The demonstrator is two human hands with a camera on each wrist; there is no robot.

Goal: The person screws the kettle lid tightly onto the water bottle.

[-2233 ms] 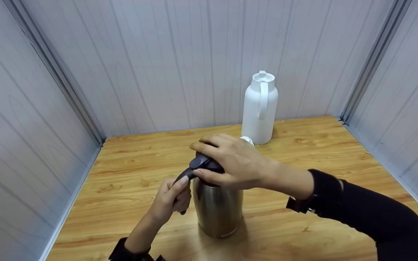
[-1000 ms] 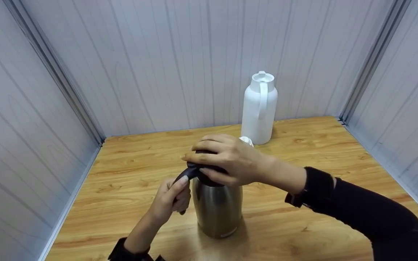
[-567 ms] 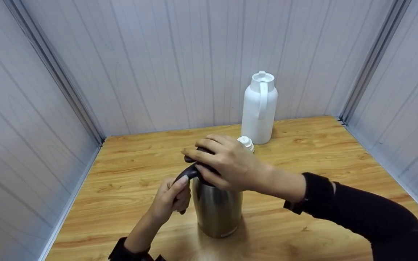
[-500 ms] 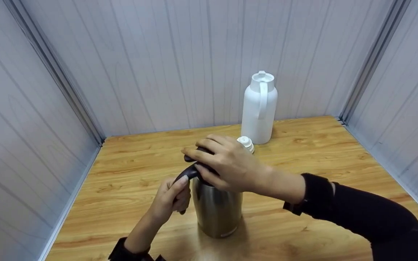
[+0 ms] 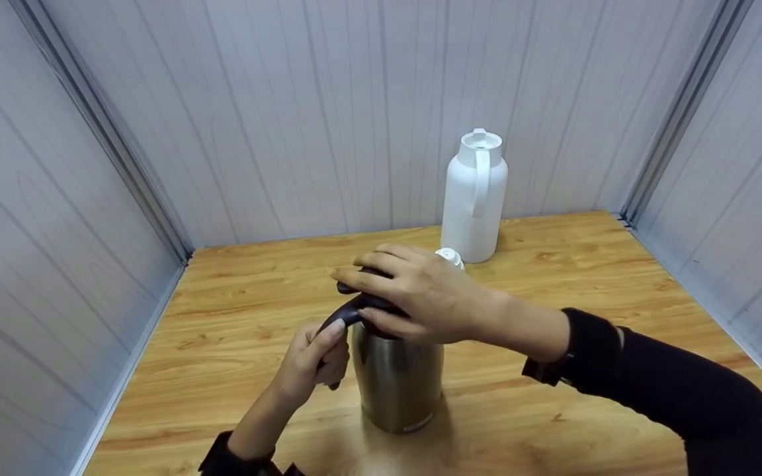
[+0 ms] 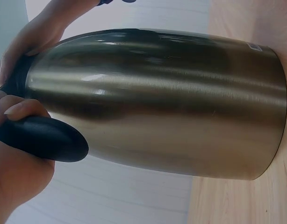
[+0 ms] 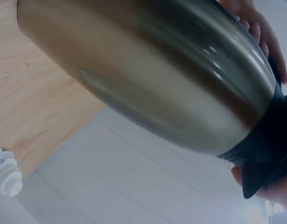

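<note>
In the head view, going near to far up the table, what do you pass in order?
Steel jug → right hand gripping its black lid → small white stopper → white flask at the back wall.

The wooden table [image 5: 235, 311] has a light, grained top and is enclosed by pale panel walls on three sides. A steel jug [image 5: 397, 380] stands upright near the front centre. A white jug [image 5: 473, 198] stands upright at the back. A small white stopper [image 5: 450, 256] lies just beside its base.
</note>
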